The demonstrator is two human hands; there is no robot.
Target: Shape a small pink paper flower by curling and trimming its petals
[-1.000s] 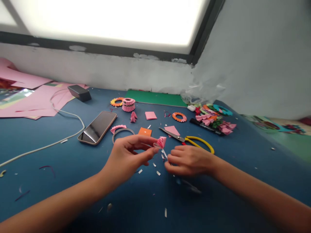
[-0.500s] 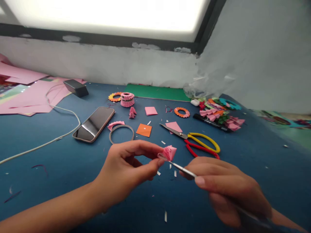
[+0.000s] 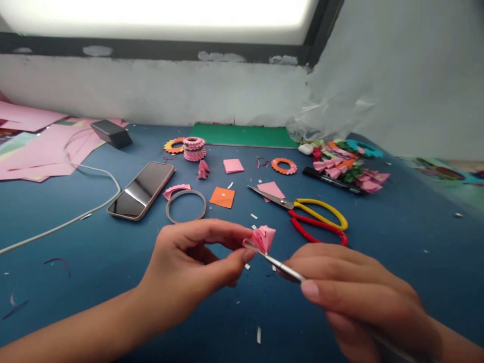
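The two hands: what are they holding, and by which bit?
The left hand pinches folded pink paper by its left side, between finger and thumb. The right hand grips a slim silvery tool partway along its shaft.

Left hand (image 3: 185, 269) pinches folded pink paper (image 3: 265, 238); right hand (image 3: 366, 287) holds metal tool (image 3: 286, 268), tip at paper's base; scissors (image 3: 289, 205) beyond grip.

Light came from the pane (image 3: 162, 17) across the top of the frame, burnt out to flat white, while the grey wall (image 3: 416, 85) at upper right looked dull and the blue tabletop (image 3: 212, 333) was darkest along the bottom edge. A pale reflection lay on the phone (image 3: 146, 184) at centre left. The right hand (image 3: 359, 287) looked slightly soft, and coloured things (image 3: 442, 170) at the far right were smeared and stretched.
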